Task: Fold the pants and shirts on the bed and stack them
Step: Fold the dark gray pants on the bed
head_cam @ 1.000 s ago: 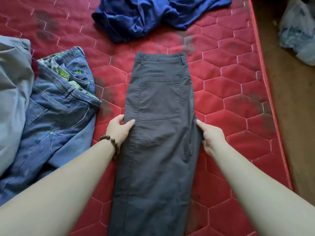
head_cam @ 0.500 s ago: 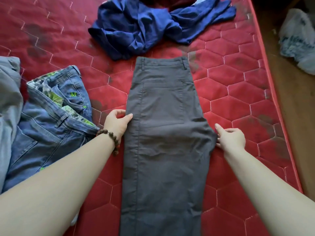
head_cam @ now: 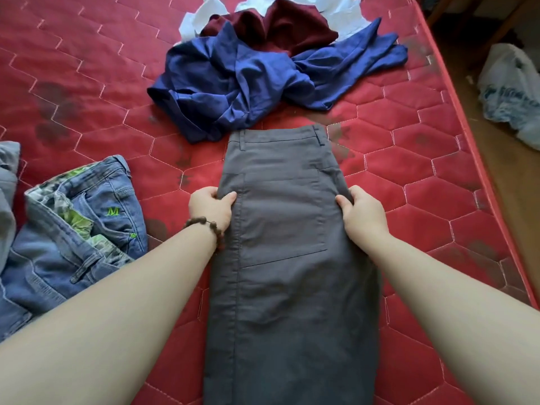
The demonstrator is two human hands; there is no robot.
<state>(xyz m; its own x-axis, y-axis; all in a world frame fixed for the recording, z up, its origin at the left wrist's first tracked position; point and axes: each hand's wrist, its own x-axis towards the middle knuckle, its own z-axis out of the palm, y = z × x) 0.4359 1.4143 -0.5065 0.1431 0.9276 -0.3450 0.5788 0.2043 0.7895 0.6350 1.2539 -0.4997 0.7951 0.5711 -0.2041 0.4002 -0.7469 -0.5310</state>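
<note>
While flat on the bed, grey pants (head_cam: 286,244) are pinched edgewise by both hands' fingers (head_cam: 226,197).

**Colours on the red bed**

The bed (head_cam: 96,83) is showing red quilting stitched in pale hexagons, with dark smudges. Charcoal grey pants (head_cam: 280,258) are lying plain at its middle. Left of the pants, faded blue jeans (head_cam: 73,244) are showing a green-patterned lining and a green "M". Beyond the pants, a royal blue shirt (head_cam: 233,83) is overlapping a maroon garment (head_cam: 280,27) and a white garment (head_cam: 342,13).
</note>
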